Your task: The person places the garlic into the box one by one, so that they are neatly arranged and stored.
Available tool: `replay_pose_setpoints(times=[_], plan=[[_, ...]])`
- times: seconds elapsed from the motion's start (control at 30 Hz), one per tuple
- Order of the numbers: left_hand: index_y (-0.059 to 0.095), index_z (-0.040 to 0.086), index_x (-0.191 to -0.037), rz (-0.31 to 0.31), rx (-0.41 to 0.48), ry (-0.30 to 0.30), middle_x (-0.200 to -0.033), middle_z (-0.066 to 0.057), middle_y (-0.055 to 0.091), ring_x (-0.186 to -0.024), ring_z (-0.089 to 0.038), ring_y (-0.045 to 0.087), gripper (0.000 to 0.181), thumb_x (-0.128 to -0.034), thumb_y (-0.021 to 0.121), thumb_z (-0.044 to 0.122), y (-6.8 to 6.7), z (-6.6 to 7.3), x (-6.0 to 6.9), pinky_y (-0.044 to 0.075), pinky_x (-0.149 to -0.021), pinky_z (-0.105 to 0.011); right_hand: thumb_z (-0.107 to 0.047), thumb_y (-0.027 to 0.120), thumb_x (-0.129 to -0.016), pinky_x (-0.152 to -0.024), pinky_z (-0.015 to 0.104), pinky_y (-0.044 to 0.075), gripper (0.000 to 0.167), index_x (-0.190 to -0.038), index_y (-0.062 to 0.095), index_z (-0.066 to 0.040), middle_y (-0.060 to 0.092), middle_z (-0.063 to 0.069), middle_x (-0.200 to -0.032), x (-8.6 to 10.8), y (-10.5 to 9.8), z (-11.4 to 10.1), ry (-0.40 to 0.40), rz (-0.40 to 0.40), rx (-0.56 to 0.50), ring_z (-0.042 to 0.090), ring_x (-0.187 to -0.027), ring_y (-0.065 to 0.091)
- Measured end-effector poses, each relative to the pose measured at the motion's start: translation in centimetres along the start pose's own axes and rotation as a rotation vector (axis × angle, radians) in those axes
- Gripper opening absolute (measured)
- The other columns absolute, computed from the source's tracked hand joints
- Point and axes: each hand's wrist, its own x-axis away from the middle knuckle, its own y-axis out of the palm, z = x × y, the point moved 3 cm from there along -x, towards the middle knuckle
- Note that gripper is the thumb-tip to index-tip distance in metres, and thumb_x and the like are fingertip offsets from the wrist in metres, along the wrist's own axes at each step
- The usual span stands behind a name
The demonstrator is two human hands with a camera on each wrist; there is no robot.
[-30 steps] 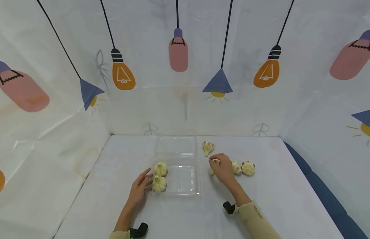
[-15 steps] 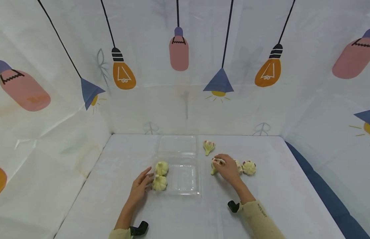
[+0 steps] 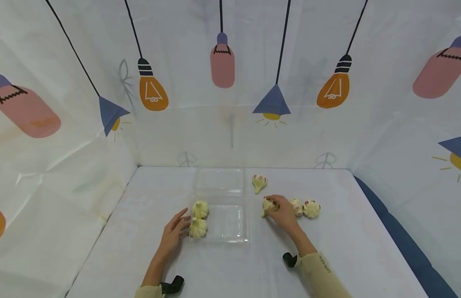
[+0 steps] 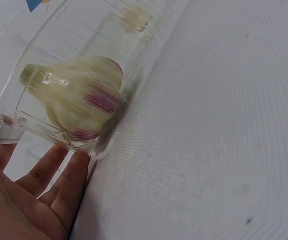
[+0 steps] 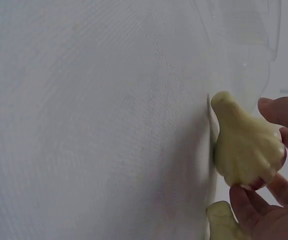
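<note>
White wall sheeting (image 3: 193, 136) with printed hanging lamps (image 3: 154, 94) round a white table (image 3: 118, 256); dark blue strip (image 3: 397, 240) past the table's right edge. Clear plastic container (image 3: 226, 225) sits mid-table, its lid (image 3: 220, 180) folded back flat toward the wall. Two garlic bulbs in the container, along its left side, one behind the other: rear bulb (image 3: 200, 209), front bulb (image 3: 198, 227), just about touching. Left wrist cam has one of them through the clear wall, purple streaks, neck to one side.

Left hand (image 3: 173, 231): at the container's left wall, fingers relaxed and spread, fingertips against the plastic, gripping nothing. Right hand (image 3: 285, 213): right of the container, thumb and fingers curled round a garlic bulb (image 3: 269, 205), neck pointing out toward the container. Can't tell if that bulb touches the table.

Loose on the table: middle bulb (image 3: 296, 206) just beside the right hand, rightmost bulb (image 3: 311, 209) next to it, far bulb (image 3: 259, 183) near the lid, neck toward the person. Beige sleeves (image 3: 321, 273), black device (image 3: 173, 285) at the left wrist, matching one at the right
</note>
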Motion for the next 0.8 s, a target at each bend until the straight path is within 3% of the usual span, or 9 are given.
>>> replay_pose_setpoints(times=[0.2,0.43,0.63,0.8], plan=[[0.043,0.001,-0.145,0.006,-0.003,-0.057,-0.126,-0.029,0.055,-0.1,-0.013,0.062,0.042,-0.1063,0.042,0.019,-0.05,-0.04,0.05,0.054,-0.076,-0.034,-0.002,0.084,-0.069,-0.092,0.051,0.043,0.056,-0.121,0.063,0.0,0.061,0.02,-0.12,-0.11,-0.16,-0.16,-0.033,0.001,0.033,0.036,-0.111,0.055],[0.041,0.003,-0.146,-0.006,-0.023,-0.046,-0.127,-0.028,0.055,-0.103,-0.015,0.061,0.044,-0.1064,0.042,0.021,0.03,0.22,0.12,0.054,-0.078,-0.035,-0.009,0.085,-0.074,-0.082,0.045,0.048,0.062,-0.128,0.056,-0.001,0.058,0.019,-0.124,-0.12,-0.46,0.14,0.062,0.007,0.044,0.031,-0.105,0.057],[0.041,0.002,-0.146,-0.006,-0.013,-0.047,-0.127,-0.029,0.055,-0.1,-0.011,0.062,0.044,-0.1062,0.042,0.022,0.01,0.35,0.12,0.054,-0.077,-0.034,-0.016,0.087,-0.073,-0.074,0.039,0.051,0.053,-0.115,0.059,-0.002,0.061,0.015,-0.11,-0.17,-0.63,0.38,0.127,0.064,0.037,0.029,-0.095,0.063],[0.041,0.001,-0.146,-0.009,0.016,-0.056,-0.127,-0.03,0.054,-0.099,-0.011,0.062,0.044,-0.1061,0.043,0.019,-0.1,0.17,-0.15,0.054,-0.076,-0.034,-0.014,0.088,-0.071,-0.07,0.038,0.053,0.048,-0.107,0.058,-0.002,0.063,0.017,-0.109,-0.23,-0.72,0.54,0.118,0.092,0.044,0.027,-0.088,0.066]])
